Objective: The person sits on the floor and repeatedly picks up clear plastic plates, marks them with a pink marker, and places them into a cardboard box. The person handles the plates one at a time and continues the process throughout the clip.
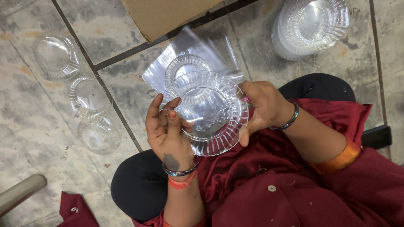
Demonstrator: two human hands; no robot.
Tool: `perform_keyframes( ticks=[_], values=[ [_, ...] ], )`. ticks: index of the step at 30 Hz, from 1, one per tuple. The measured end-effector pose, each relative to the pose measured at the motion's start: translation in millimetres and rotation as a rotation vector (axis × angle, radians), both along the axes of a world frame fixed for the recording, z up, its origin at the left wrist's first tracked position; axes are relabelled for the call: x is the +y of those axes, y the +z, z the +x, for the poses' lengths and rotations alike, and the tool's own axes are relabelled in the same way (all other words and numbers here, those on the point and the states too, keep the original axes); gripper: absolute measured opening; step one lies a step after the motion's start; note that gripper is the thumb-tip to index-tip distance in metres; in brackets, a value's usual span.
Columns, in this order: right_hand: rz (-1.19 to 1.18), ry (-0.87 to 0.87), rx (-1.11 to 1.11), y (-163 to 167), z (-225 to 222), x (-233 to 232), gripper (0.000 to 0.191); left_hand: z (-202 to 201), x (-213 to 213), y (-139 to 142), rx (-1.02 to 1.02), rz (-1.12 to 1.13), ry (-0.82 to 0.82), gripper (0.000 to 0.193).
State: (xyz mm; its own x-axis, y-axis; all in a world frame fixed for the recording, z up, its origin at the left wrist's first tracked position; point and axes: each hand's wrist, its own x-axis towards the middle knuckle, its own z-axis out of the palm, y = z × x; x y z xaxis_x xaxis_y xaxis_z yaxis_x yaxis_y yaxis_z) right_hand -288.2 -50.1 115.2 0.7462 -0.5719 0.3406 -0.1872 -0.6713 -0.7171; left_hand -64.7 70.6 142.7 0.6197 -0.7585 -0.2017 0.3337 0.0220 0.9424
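Observation:
A clear ribbed plastic plate [210, 115] is held over my lap, tilted toward me. My left hand [166, 132] grips its left rim with thumb on top. My right hand [263, 107] holds its right rim. Behind the plate, a smaller clear plate [185, 66] rests on a stack of clear plastic bags [164, 69] on the tiled floor.
Three clear plates lie in a row on the floor at left [57, 54], [88, 94], [99, 133]. A tall stack of clear plates [309, 25] stands at top right. A cardboard box [168, 14] sits at top centre. A grey tube [21, 192] lies at bottom left.

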Motion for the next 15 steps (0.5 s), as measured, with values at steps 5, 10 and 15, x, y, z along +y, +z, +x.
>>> perform_keyframes(
  ticks=[5,10,15],
  values=[
    [-0.132,-0.015,-0.031,-3.8,3.4,2.9,0.102,1.1,-0.3,-2.6,0.035,-0.006,0.048,0.048],
    [-0.11,-0.082,0.009,-6.1,5.8,14.0,0.08,-4.2,-3.1,-10.2,0.147,-0.055,0.134,0.047],
    [-0.077,-0.195,0.075,-13.9,17.0,32.8,0.055,-12.2,-3.1,-18.1,0.227,-0.061,0.247,0.048]
  ],
)
